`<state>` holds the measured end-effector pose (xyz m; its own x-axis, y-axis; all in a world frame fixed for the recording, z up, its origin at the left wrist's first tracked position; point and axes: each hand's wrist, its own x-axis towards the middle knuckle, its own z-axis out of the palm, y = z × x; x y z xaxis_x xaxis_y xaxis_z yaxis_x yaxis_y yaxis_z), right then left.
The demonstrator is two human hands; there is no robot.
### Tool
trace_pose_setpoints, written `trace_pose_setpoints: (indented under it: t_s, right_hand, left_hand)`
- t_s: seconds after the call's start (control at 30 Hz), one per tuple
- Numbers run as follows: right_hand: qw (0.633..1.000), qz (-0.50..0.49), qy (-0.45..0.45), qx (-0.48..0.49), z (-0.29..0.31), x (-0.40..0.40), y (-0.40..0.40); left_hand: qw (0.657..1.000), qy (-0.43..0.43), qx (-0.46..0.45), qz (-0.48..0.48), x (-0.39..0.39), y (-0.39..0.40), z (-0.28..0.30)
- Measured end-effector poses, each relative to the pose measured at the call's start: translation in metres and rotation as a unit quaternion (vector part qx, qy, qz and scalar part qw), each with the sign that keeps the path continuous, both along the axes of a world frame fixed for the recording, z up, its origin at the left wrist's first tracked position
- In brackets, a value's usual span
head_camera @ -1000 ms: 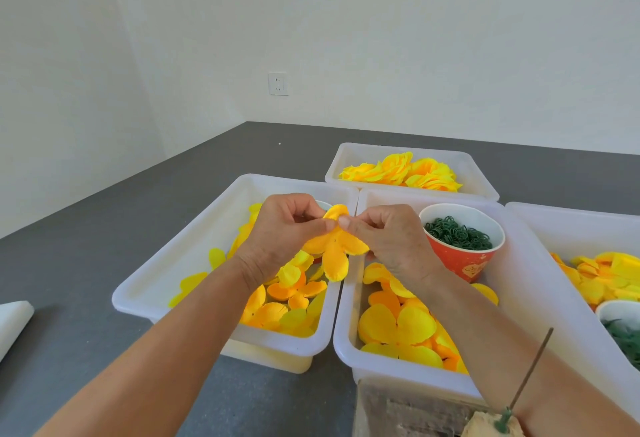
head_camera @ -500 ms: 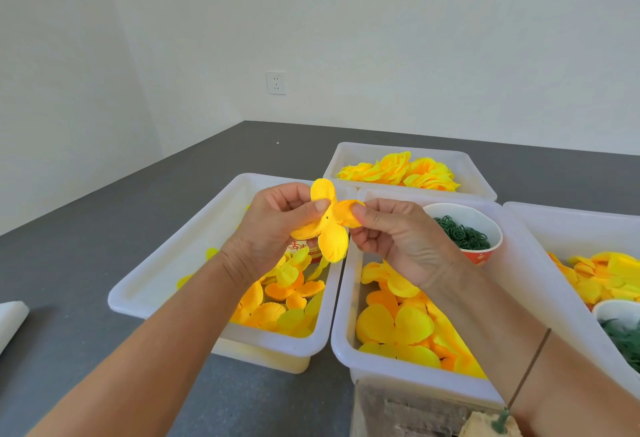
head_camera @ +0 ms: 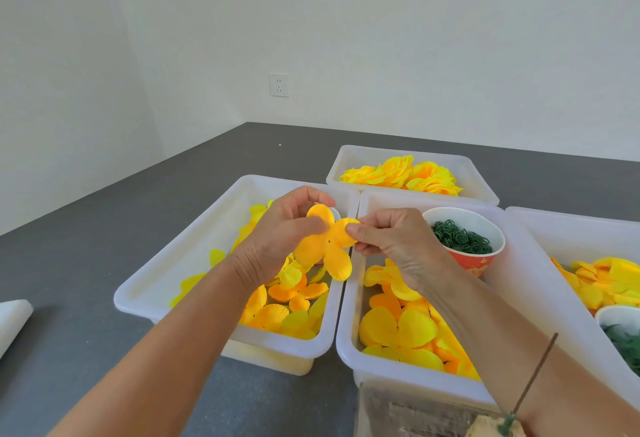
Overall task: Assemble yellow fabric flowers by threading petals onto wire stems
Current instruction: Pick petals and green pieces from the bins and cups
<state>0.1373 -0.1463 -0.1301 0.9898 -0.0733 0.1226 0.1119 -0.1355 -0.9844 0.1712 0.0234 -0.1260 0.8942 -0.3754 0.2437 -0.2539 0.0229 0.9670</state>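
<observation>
Petal piece [head_camera: 325,246] pinched between left fingers [head_camera: 311,227] and right fingers [head_camera: 355,228].

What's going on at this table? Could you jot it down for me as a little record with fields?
Activity: a person is handling a petal piece
Left hand: pinches the yellow petal piece from its left side
Right hand: pinches its right lobe
Petal piece: lobed, with small holes near its middle, held above the bins
Left bin: loose yellow petals
Middle bin: larger petals and a red cup of green rings
Far bin: fuller yellow flowers
Wire stem: stands upright, bottom right
</observation>
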Motion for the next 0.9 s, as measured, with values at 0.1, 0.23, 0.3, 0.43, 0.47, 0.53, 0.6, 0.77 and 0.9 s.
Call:
trace_pose_setpoints:
  t_s: [0.1,0.23,0.3,0.43,0.47,0.53,0.6,0.77,0.9]
  right_hand:
    - [0.998,-0.025,-0.044,-0.027,0.002,-0.002,0.000]
    - [0.995,-0.047,-0.075,-0.054,-0.001,-0.001,0.002]
    - [0.997,-0.036,-0.067,-0.029,-0.002,-0.001,0.006]
    - [0.996,0.003,-0.069,-0.056,-0.002,-0.002,0.012]
    - [0.994,0.020,-0.069,-0.083,-0.002,-0.003,0.013]
    - [0.989,0.040,-0.068,-0.127,-0.002,-0.003,0.014]
    - [0.988,0.051,-0.086,-0.117,0.000,-0.003,0.013]
    - [0.988,0.030,-0.119,-0.090,0.003,-0.003,0.016]
    - [0.985,0.009,-0.080,-0.154,0.000,-0.006,0.014]
  left_hand:
    - [0.998,-0.033,0.045,0.013,-0.002,-0.002,-0.002]
    - [0.996,-0.048,0.075,0.022,-0.003,-0.003,-0.002]
    - [0.997,-0.046,0.053,0.035,-0.002,-0.004,-0.002]
    - [0.994,-0.050,0.029,0.089,-0.001,-0.005,-0.002]
    - [0.992,-0.063,0.039,0.102,-0.001,-0.006,-0.003]
    - [0.988,-0.077,0.067,0.120,-0.001,-0.007,-0.002]
    - [0.994,-0.011,0.025,0.108,0.001,-0.007,-0.001]
    - [0.989,0.040,-0.021,0.139,0.002,-0.008,-0.001]
    - [0.977,-0.029,-0.005,0.211,0.002,-0.009,-0.002]
